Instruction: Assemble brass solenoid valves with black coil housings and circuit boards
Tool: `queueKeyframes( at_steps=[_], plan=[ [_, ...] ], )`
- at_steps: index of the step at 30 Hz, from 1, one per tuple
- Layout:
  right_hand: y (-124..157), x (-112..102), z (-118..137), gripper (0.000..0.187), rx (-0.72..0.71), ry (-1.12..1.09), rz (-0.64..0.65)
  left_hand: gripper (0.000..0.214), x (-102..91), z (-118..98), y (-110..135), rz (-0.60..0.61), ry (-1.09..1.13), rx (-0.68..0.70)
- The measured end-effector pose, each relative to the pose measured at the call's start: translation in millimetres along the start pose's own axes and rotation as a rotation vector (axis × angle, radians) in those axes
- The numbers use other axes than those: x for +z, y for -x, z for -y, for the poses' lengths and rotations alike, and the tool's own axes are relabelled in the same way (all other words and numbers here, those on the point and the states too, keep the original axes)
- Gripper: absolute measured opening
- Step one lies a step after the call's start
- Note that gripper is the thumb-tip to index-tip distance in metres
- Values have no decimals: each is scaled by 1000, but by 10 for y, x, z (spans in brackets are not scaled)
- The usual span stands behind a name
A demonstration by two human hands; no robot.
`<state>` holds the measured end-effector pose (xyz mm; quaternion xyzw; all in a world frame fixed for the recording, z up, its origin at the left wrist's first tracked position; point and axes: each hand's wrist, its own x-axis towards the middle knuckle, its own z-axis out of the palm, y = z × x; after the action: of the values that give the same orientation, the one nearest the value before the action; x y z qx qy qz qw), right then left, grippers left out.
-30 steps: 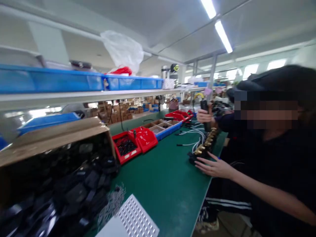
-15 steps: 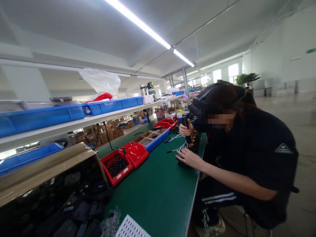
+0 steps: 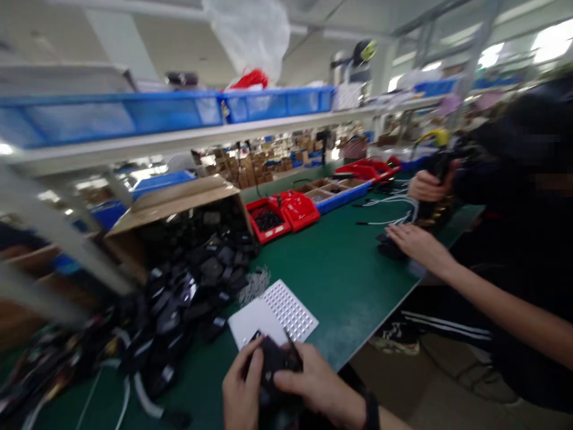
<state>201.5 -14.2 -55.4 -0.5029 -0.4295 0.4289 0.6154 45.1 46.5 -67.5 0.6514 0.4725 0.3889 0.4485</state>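
Observation:
Low in the head view, both my hands grip a small black plastic housing [image 3: 274,367]. My left hand [image 3: 244,382] pinches its left side between thumb and fingers. My right hand [image 3: 313,379] holds the right side, its thumb lying on the front face. A thin dark stick-like piece shows by my right fingers; blur hides what it is. Just beyond the housing lies a white sheet [image 3: 257,319] with rows of small silvery pads [image 3: 290,310]. Beside it is a small heap of grey metal pieces [image 3: 255,285].
Black housings [image 3: 179,298] spill from a cardboard box [image 3: 174,206] at left. Red bins [image 3: 268,221] and a blue divided tray [image 3: 344,197] line the green bench [image 3: 331,269]. A co-worker's hand [image 3: 418,242] rests on a black part at right; their other hand grips a tool.
My view has swung left and down, so my hands and the black housing now show. The co-worker has shifted to the right side of the picture.

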Motion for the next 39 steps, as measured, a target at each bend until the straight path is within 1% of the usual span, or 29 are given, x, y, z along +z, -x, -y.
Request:
queueKeyframes(
  at_steps=[1, 2, 3, 8, 13, 17, 20, 22, 24, 25, 26, 27, 28, 29, 30, 31, 32, 33, 35, 36, 37, 39],
  plan=[
    [76, 149, -91, 42, 76, -37, 68, 41, 26, 39, -18, -43, 73, -6],
    [126, 234, -149, 43, 132, -59, 102, 42, 51, 66, -39, -44, 116, -18],
    [143, 268, -182, 44, 176, -67, 118, 40, 75, 81, -61, -54, 152, -30],
    [27, 188, -206, 46, 291, -21, 109, 36, 154, 30, -85, -72, 248, -29],
    [41, 196, -218, 47, 301, -7, 99, 36, 155, 35, -45, -70, 280, -18],
    [61, 229, -242, 52, 317, -12, 95, 36, 157, 64, -67, -66, 299, -17],
    [68, 258, -256, 53, 335, -53, 89, 38, 193, 53, -54, -60, 267, -13],
    [65, 242, -234, 48, 401, -162, 83, 44, 195, 14, 11, -77, 174, 23],
    [49, 154, -166, 43, 505, -318, 92, 57, 121, -56, 131, -60, 53, 45],
    [34, 78, -116, 42, 545, -377, 104, 67, 42, -102, 206, -23, 9, 22],
    [13, -18, -60, 42, 560, -399, 122, 76, -67, -152, 285, 39, -13, -25],
    [-16, -126, -4, 42, 547, -374, 148, 80, -203, -204, 359, 116, -12, -82],
    [-54, -238, 47, 43, 502, -302, 178, 78, -360, -257, 422, 198, -2, -134],
    [-99, -344, 84, 44, 419, -192, 214, 67, -528, -308, 466, 269, -6, -166],
    [-150, -434, 102, 46, 304, -52, 243, 51, -695, -353, 484, 321, -38, -174],
    [-204, -500, 96, 48, 164, 108, 263, 35, -850, -391, 471, 337, -109, -156],
    [-259, -539, 66, 46, 2, 274, 267, 28, -983, -417, 425, 317, -221, -111],
    [-312, -551, 12, 42, -163, 443, 261, 28, -1089, -431, 347, 267, -376, -38],
    [-407, -509, -149, 34, -447, 780, 235, 27, -1209, -418, 111, 130, -706, 143],
    [-448, -469, -243, 35, -564, 937, 229, 25, -1230, -392, -34, 72, -844, 233],
    [-486, -426, -335, 36, -671, 1077, 237, 23, -1234, -355, -185, 34, -927, 291],
    [-543, -355, -489, 39, -849, 1285, 278, 20, -1210, -255, -466, -7, -996, 347]
  ],
)
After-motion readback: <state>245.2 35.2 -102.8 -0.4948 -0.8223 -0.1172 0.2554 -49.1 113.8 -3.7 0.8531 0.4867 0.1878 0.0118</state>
